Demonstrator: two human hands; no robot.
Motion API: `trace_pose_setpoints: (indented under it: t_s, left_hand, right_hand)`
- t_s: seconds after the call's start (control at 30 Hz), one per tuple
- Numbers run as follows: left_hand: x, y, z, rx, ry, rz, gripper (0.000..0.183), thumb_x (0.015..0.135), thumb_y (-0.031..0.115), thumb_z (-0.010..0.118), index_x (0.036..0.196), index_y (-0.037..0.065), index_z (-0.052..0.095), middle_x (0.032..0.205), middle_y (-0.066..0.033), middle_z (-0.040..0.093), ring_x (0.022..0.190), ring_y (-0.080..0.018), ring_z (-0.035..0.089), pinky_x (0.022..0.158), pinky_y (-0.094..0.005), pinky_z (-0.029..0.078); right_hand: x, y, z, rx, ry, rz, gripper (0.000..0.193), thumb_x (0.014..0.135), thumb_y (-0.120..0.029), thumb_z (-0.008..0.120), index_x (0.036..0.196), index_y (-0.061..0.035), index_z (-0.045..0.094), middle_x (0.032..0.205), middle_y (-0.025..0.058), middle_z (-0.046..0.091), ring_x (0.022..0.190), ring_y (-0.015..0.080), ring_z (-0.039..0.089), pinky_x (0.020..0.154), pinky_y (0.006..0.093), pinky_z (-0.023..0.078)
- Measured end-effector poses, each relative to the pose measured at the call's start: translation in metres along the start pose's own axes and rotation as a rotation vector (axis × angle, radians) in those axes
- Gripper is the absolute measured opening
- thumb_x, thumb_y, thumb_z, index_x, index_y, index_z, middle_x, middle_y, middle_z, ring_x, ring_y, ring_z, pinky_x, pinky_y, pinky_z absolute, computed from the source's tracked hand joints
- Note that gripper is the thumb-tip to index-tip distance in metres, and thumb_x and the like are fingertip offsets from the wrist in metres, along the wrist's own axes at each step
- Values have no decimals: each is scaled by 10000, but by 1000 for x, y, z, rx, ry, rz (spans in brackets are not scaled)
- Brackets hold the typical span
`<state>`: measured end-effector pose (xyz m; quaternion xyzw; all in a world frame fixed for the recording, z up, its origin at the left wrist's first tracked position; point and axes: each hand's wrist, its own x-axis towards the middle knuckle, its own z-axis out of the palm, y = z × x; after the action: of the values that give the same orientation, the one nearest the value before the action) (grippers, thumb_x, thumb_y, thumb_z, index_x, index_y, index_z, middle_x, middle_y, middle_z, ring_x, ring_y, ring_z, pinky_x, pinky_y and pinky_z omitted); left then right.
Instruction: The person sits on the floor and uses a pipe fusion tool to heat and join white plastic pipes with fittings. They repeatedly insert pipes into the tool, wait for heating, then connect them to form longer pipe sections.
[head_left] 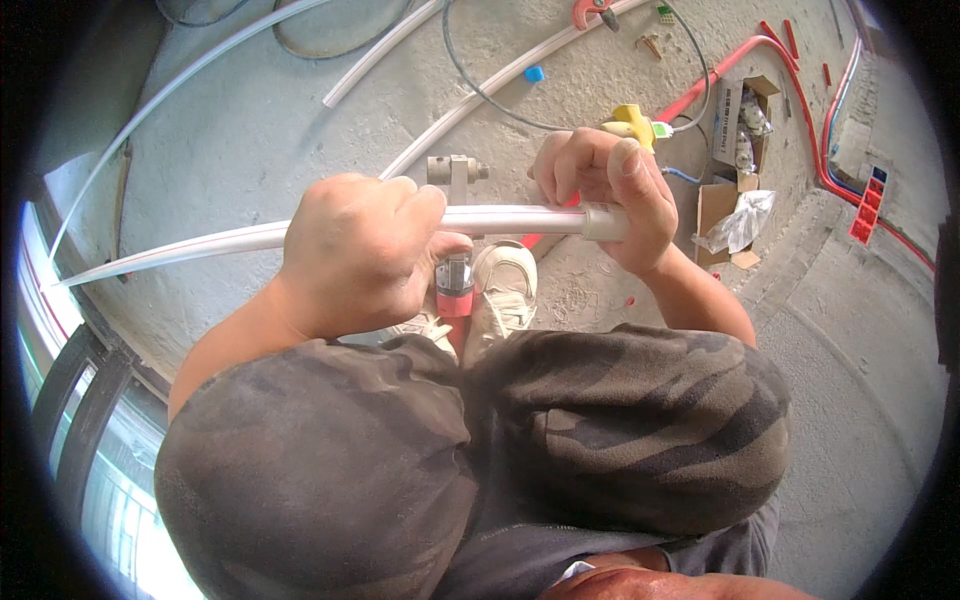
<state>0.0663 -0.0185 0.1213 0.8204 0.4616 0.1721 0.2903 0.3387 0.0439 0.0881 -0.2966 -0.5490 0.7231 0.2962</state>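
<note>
My left hand (355, 250) is closed round a white plastic pipe (510, 220) with a thin red stripe, held level above my shoes. A short cream-coloured sleeve (602, 222) sits at the pipe's right end. My right hand (625, 190) is curled over that end, thumb up, with its palm beside the sleeve and fingers bent behind it. Beneath the pipe, between my shoes (505, 285), stands a metal-headed tool (457, 272) with a red collar. The pipe hides part of its shaft.
Further white pipes (440, 140) and a grey cable (480, 92) lie across the concrete floor. A yellow tool (630, 125), a blue cap (534, 74) and red pipe cutters (592, 14) lie ahead. Rightward are an open carton (728, 120), red conduit (815, 130) and red boxes (868, 208).
</note>
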Motion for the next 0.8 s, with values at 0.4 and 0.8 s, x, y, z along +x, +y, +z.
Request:
trace_pose_setpoints:
  t_s: [0.4, 0.8]
  left_hand:
    - [6, -1, 0, -46, 24, -30, 295, 796, 206, 833, 757, 63, 579, 643, -128, 560, 576, -362, 579, 543, -448, 428]
    - [8, -1, -9, -84, -39, -88, 191, 853, 186, 802, 833, 43, 677, 684, -134, 619, 596, -340, 609, 568, -417, 452]
  right_hand:
    - [-1, 3, 5, 95, 120, -98, 553, 1135, -432, 418, 875, 6, 634, 947, 90, 636, 854, 165, 575, 810, 319, 465]
    - [-2, 4, 13, 72, 248, -222, 564, 1129, -456, 447, 883, -2, 675, 958, 73, 643, 816, 123, 558, 748, 287, 456]
